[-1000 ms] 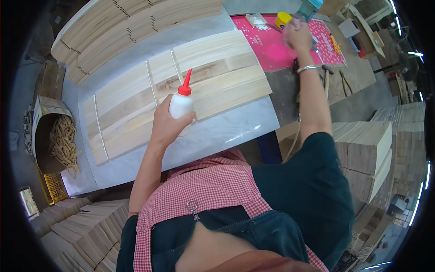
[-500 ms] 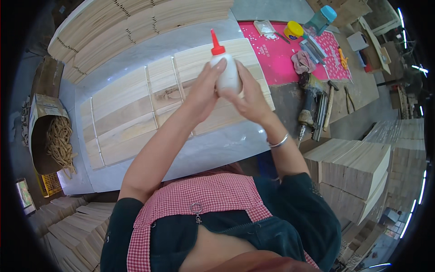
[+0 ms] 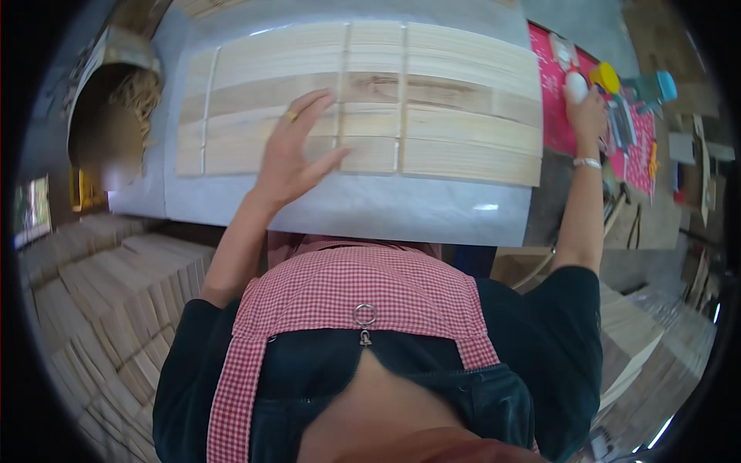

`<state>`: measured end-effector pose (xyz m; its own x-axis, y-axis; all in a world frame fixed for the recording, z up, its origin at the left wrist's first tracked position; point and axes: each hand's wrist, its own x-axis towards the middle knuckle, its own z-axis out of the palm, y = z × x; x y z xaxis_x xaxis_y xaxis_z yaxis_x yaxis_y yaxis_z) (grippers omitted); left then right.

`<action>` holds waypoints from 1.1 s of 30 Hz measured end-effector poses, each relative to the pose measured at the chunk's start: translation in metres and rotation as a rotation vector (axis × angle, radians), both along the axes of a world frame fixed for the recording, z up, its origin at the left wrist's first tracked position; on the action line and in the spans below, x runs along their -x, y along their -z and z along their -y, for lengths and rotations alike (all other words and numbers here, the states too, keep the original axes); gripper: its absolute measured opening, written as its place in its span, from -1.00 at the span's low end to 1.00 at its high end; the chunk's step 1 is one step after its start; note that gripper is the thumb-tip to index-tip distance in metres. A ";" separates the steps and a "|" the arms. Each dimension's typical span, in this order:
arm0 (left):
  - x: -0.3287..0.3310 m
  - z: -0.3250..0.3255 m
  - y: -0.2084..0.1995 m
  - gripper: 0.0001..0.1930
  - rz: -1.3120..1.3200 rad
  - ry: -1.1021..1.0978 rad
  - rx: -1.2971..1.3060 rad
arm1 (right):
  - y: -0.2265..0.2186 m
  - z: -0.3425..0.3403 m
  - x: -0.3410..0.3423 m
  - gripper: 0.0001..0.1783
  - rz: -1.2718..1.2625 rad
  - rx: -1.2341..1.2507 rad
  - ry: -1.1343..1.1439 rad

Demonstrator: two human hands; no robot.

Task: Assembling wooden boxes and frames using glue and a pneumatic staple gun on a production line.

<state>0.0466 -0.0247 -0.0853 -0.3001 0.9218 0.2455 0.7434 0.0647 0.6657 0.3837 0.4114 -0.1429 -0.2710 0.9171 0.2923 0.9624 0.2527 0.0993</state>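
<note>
My right hand (image 3: 588,116) is stretched out to the far right, its fingers around a white squeeze bottle (image 3: 576,87) with a red tip, over the pink mat (image 3: 553,116). My left hand (image 3: 297,150), with a yellow ring, hovers at the near edge of a flat wooden panel (image 3: 463,92), fingers spread and nothing between them. The panel is made of pale boards side by side, one darker with a knot. Three thin white lines cross it from front to back; I cannot tell whether they are cord or glue.
Beyond the bottle stand a yellow tub (image 3: 604,77) and a blue-lidded clear jar (image 3: 656,87). A hammer (image 3: 615,208) lies on the right. At left, an open box (image 3: 116,50) holds tan bands. Stacked boards (image 3: 123,301) fill the lower left, more boards (image 3: 629,332) the lower right.
My right hand has carried the bottle from over the panel to the pink mat on the right. My left hand has let go of the bottle and moved left. The view has shifted.
</note>
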 end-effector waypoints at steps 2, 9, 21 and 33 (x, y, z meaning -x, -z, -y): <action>0.026 0.056 0.010 -0.29 -0.131 -0.097 0.040 | -0.009 0.035 0.013 -0.09 -0.114 -0.066 -0.192; 0.103 0.170 0.038 -0.26 -0.608 -0.222 0.297 | -0.024 0.232 0.032 -0.13 -0.161 0.251 -0.857; 0.151 0.101 0.087 -0.36 -0.746 -0.255 0.272 | 0.016 0.200 0.068 -0.36 -0.043 0.052 -0.764; 0.139 0.119 0.021 -0.37 -0.790 -0.281 0.407 | -0.032 0.205 0.044 -0.59 -0.024 0.269 -0.889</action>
<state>-0.0921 -0.1435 -0.1064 -0.4088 0.9007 0.1474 0.8929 0.4281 -0.1397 0.3396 0.2063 -0.1110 -0.9036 0.4129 0.1143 0.4049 0.9102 -0.0871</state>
